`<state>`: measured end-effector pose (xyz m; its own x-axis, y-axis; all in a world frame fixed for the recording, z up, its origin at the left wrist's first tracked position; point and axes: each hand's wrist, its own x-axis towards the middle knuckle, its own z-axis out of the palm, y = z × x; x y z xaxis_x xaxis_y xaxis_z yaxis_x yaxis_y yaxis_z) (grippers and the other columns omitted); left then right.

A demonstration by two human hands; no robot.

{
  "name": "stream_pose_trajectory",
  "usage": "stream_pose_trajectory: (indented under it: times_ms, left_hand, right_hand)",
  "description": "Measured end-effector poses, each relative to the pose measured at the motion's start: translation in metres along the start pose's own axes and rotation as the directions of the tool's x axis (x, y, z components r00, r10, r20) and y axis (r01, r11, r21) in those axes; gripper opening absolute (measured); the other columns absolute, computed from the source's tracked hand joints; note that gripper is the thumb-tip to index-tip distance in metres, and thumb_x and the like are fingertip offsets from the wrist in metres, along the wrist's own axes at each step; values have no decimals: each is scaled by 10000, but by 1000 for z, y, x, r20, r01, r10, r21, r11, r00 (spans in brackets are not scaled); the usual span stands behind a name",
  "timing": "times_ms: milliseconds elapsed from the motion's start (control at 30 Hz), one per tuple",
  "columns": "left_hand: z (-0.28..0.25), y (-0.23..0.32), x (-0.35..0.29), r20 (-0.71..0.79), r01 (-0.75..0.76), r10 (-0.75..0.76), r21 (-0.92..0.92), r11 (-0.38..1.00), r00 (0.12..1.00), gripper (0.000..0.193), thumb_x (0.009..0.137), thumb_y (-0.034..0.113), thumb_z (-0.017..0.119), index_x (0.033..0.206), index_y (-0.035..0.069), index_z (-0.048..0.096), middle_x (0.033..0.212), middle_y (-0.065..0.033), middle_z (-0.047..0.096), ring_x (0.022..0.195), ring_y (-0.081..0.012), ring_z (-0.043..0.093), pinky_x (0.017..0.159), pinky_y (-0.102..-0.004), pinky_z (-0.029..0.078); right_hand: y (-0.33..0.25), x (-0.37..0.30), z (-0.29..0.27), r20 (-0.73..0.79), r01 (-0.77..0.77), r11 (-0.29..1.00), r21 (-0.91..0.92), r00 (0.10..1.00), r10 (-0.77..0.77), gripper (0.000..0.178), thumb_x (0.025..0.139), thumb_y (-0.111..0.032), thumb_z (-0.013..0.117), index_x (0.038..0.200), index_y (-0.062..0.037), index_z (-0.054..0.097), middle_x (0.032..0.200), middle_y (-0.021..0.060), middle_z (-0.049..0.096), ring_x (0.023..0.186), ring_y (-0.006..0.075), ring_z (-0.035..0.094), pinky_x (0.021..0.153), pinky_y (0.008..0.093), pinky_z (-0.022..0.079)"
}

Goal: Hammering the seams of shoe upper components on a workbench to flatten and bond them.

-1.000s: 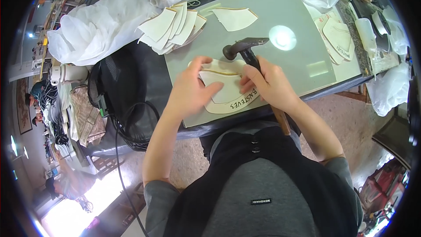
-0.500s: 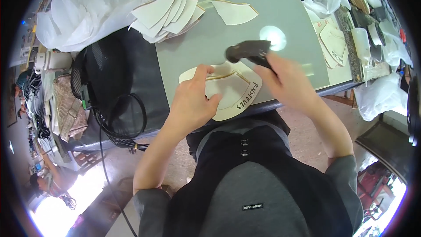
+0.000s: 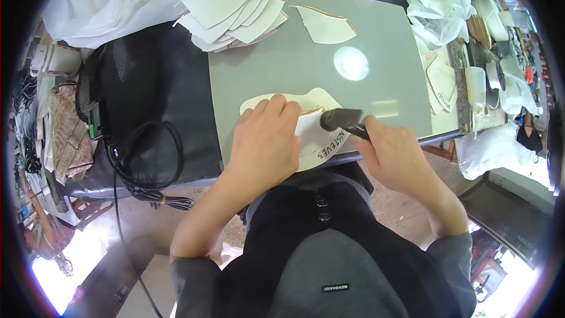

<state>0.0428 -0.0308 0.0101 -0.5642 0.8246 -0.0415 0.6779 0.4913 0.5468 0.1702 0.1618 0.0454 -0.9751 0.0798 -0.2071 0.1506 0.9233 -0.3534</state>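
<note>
My right hand [image 3: 395,154] grips the black handle of a shoemaker's hammer [image 3: 342,119], which has a round face and a flat, broad tail. The hammer's round face is over the upper right edge of a white cut piece [image 3: 311,129], near its brownish border. Beneath that piece lies a larger cream pattern board [image 3: 318,95] with a curved outline and black handwriting. Bent and close together, the fingers of my left hand [image 3: 265,135] press down on the white piece's left side; the fingertips and thumb are hidden.
A fanned stack of white pieces [image 3: 232,15] and a single white piece [image 3: 325,25] lie at the back of the grey board [image 3: 391,23]. Black cables [image 3: 147,165] coil at the left, and crumpled white plastic bags [image 3: 126,3] line the back. More pattern boards [image 3: 442,82] lie right.
The hammer has come down and nearer to me, onto the white piece's edge. My left hand has shifted right over the piece, its fingers drawn together. The whole view has moved slightly.
</note>
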Motion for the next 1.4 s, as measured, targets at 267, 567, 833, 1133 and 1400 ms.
stream_pose_trajectory:
  times_ms: [267,567,833,1133,1400]
  left_hand:
    - [20,-11,5,-187,-88,51,-192,977,981,268,767,60,692,1034,82,676,916,-46,602,861,-254,571,845,-389,394]
    - [41,-19,6,-349,-334,353,115,936,868,307,672,36,700,971,106,697,878,11,595,802,-192,546,836,-389,396]
    - [40,-20,4,-327,-332,358,134,934,874,361,642,43,696,999,96,685,863,10,566,818,-200,548,847,-387,402]
    - [38,-34,6,-431,-366,307,-61,929,849,325,634,-6,708,949,74,699,907,-7,620,823,-219,592,759,-369,450]
    - [31,-35,5,-319,-429,431,81,900,844,347,629,-17,708,970,46,693,957,-36,620,836,-236,599,753,-368,489]
  right_hand:
    - [-3,10,-1,66,-33,998,-55,997,36,330,967,-263,577,815,7,463,535,142,543,510,362,594,473,449,454]
    - [2,13,-5,99,-46,996,-75,994,54,320,974,-266,572,844,5,462,530,140,536,505,359,592,475,445,452]
    - [5,18,-4,47,37,996,-81,998,-33,310,972,-256,575,845,-1,453,532,139,525,507,368,582,479,445,440]
    - [4,12,5,26,3,996,-91,1000,-1,332,964,-279,595,822,-18,448,560,124,531,490,335,583,457,433,438]
    - [1,12,3,-33,32,999,-18,999,-32,321,968,-269,586,832,-12,451,569,132,542,505,341,587,473,431,451]
